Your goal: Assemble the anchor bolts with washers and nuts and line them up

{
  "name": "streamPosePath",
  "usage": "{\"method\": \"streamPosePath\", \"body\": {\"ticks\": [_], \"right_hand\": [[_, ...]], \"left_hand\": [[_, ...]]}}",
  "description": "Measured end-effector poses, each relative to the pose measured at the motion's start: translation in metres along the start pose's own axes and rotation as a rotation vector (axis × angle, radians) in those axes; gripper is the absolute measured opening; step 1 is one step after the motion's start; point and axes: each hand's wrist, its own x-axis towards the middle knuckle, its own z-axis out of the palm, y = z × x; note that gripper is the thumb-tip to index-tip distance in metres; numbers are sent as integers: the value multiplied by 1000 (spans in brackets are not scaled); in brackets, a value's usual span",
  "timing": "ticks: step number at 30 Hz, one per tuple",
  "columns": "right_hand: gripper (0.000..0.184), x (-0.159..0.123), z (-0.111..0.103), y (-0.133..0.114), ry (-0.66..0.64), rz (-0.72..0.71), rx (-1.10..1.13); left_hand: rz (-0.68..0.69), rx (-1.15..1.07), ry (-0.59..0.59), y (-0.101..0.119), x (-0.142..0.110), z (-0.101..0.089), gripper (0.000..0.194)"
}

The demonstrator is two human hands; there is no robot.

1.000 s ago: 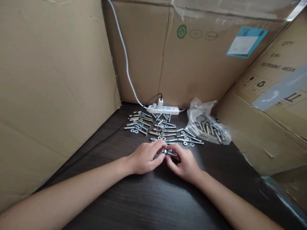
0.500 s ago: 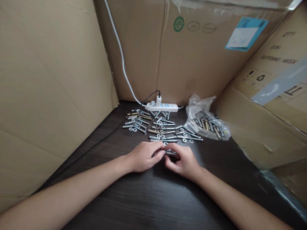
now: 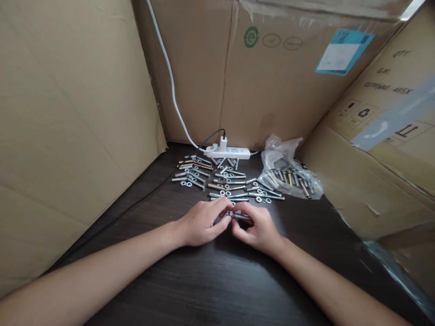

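My left hand (image 3: 204, 222) and my right hand (image 3: 256, 228) meet over a dark wooden table (image 3: 210, 280), fingers pinched together on one small metal bolt (image 3: 238, 215) held between them. The right hand grips the bolt's shank; the left fingertips close on its end, where a nut or washer sits. Just beyond my hands lie rows of bolts and washers (image 3: 220, 179).
A clear plastic bag of bolts (image 3: 288, 174) lies at the right. A white power strip (image 3: 227, 152) with a white cable and a black plug sits at the back. Cardboard boxes wall in the left (image 3: 68, 127), back (image 3: 272, 81) and right (image 3: 384, 149) sides.
My hands stay joined on the bolt with only small finger movements. The view has shifted slightly.
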Motion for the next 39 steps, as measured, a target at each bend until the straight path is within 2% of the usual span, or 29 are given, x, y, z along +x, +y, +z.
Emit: {"method": "streamPosePath", "body": {"ticks": [3,8,11,13,19,26,30,33,35,39], "right_hand": [[21,1,-1,-1,-5,-17,-17],[18,1,0,-2,4,-49,-24],[17,1,0,-1,13,-18,-21],[17,1,0,0,18,10,0],[15,1,0,1,47,45,86],[12,1,-1,0,53,92,93],[13,0,0,0,47,63,69],[14,0,-1,1,26,45,49],[14,-1,-1,1,25,70,58],[12,0,-1,0,21,104,101]], "left_hand": [[-1,-5,-8,-2,2,2,16],[-8,8,-10,-5,3,5,33],[-57,-3,53,-3,2,2,23],[-55,-9,55,-1,0,0,16],[78,9,16,-2,-2,3,19],[44,41,36,-3,-1,4,18],[-19,41,19,-3,1,3,17],[-25,58,23,-4,2,3,27],[-33,57,61,-3,2,1,25],[45,27,104,0,-1,-2,18]]}}
